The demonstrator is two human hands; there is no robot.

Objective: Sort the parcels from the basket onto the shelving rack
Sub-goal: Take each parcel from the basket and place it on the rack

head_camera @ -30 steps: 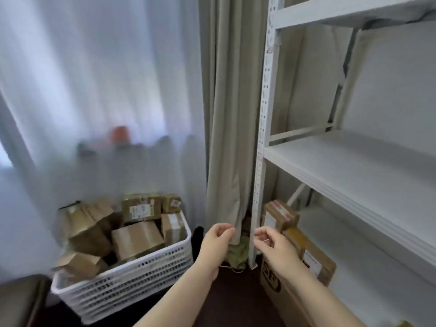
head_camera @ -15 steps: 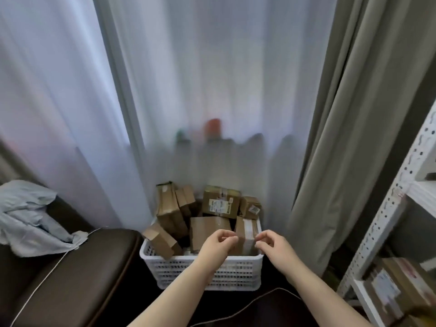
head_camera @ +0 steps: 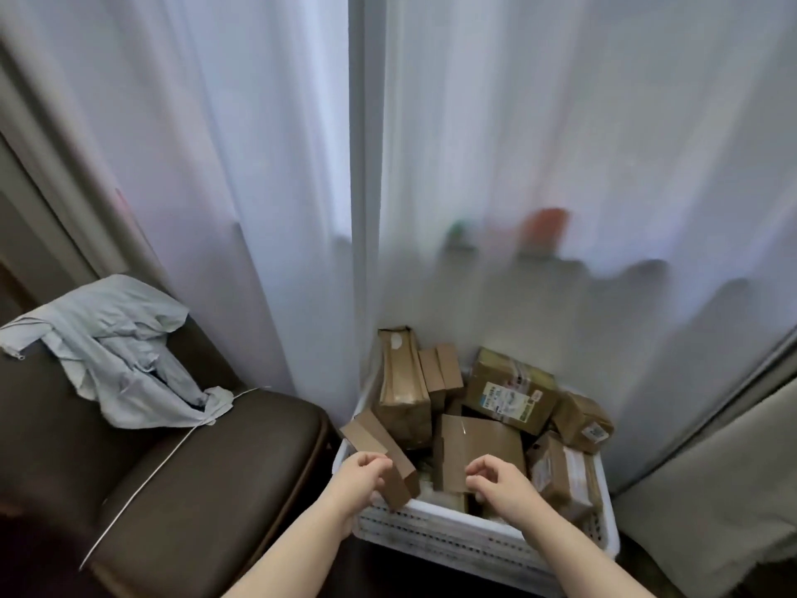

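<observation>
A white perforated basket (head_camera: pixel 453 541) stands on the floor by the curtain, filled with several brown cardboard parcels. A long narrow box (head_camera: pixel 371 433) leans over its left rim, and a flat plain box (head_camera: pixel 483 442) stands in the middle. Behind them is a labelled box (head_camera: pixel 509 390), with a taped parcel (head_camera: pixel 565 472) at the right. My left hand (head_camera: pixel 360 479) hovers beside the long box's lower end, fingers loosely curled and holding nothing. My right hand (head_camera: pixel 502 485) hangs in front of the flat box, also loosely curled and holding nothing. The shelving rack is out of view.
A dark brown leather seat (head_camera: pixel 194 468) stands left of the basket, with a pale blue garment (head_camera: pixel 116 351) and a white cable (head_camera: pixel 142 485) on it. Sheer white curtains (head_camera: pixel 517 166) hang behind, and a grey curtain (head_camera: pixel 711 489) at the right.
The view has swung left from the rack to the basket, which is now close and centred. Both hands kept their loosely curled pose and now sit over the basket's front.
</observation>
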